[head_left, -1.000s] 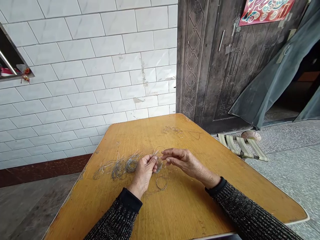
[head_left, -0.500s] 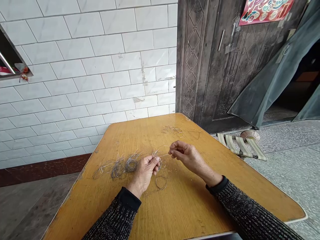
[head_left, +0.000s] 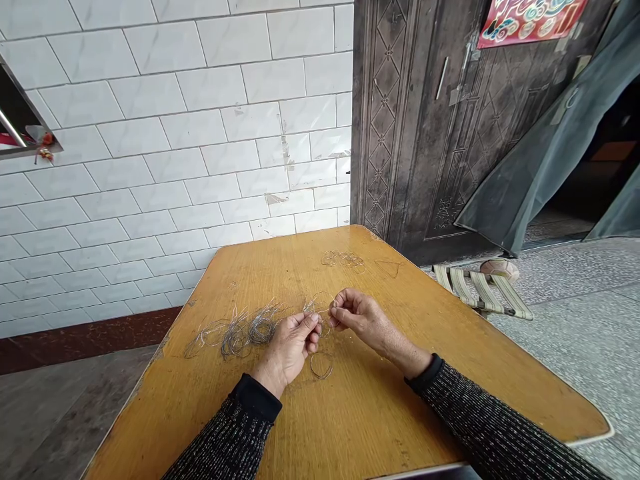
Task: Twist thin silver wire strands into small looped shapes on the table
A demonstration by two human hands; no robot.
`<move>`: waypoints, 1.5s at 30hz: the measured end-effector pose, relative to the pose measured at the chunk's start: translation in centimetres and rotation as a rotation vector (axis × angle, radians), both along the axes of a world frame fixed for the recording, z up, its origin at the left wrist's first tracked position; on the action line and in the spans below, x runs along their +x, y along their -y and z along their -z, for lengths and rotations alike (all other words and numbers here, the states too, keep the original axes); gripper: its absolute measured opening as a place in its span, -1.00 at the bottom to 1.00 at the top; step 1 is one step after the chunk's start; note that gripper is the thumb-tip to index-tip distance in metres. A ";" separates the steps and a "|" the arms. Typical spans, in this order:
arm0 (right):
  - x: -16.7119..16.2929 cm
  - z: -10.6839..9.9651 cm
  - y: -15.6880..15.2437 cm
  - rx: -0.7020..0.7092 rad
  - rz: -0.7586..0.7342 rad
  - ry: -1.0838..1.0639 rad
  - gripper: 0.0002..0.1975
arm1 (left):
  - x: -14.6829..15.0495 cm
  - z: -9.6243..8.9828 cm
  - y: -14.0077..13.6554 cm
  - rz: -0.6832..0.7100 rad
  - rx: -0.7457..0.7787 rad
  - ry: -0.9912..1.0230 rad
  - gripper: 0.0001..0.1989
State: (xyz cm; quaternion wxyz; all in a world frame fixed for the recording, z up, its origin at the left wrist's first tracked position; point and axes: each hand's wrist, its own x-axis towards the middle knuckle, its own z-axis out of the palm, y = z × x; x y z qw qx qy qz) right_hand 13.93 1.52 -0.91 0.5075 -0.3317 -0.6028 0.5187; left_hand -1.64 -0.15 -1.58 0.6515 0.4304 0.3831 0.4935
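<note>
Over the wooden table my left hand pinches a thin wire between thumb and forefinger. Close to its right, my right hand has its fingertips closed on the same wire, which arcs up in a loop between and behind the hands. A single wire ring lies just below my left hand. To the left of that hand are a dark coil of wire, a grey bundle of wire and a looser tangle of wire. Where the held wire ends is too fine to make out.
More wire loops lie near the table's far edge, with a bent wire piece to their right. A tiled wall and a dark door stand behind. A striped folding stool is on the floor at right.
My right hand has moved a little left and closer to my left hand. The wire between them now bows into a loop. My left hand stays nearly in place.
</note>
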 end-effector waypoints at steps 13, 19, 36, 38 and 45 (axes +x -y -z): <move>-0.2 -0.2 0.1 -0.064 0.053 -0.032 -0.73 | 0.1 -0.4 0.2 -0.045 -0.023 0.047 -0.69; -0.2 -0.8 0.4 -0.110 0.135 -0.131 -0.66 | 0.0 -0.8 0.5 0.023 -0.053 0.134 -0.61; -0.2 -0.4 0.5 -0.140 0.085 -0.019 -0.76 | 0.1 -0.2 0.1 -0.041 -0.059 0.163 -0.71; -0.2 -0.5 0.5 -0.138 0.083 -0.011 -0.77 | 0.0 -0.2 0.1 -0.023 -0.093 0.217 -0.69; 0.0 -1.1 0.7 -0.109 0.107 -0.008 -0.79 | -0.1 -0.3 0.1 -0.016 -0.105 0.269 -0.72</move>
